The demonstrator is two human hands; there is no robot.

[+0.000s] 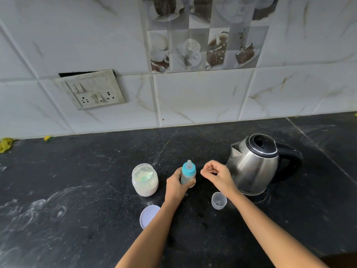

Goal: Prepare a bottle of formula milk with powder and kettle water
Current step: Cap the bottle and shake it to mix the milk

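On the black counter [77, 180], centre: baby bottle [188, 175] upright, blue collar and teat screwed on. Left hand [176, 183] grips the bottle body from its left side, fingers wrapped round the lower half, thumb across the front. Right hand [215, 176] just right of the bottle, not touching it; fingers curled in toward the thumb, nothing visible between them. Bottle contents: cannot tell.

Powder jar [144, 180] just left of the left hand, open, pale powder inside with a greenish scoop partly buried. Jar lid [148, 215] flat on the counter nearer the person, partly under the left forearm. Clear cap [218, 200] mouth-up beside the right wrist. Steel kettle [255, 167] right of the right hand, lid down, black handle pointing right, spout toward the wall. Switchboard [92, 89] on the tiled wall, upper left.
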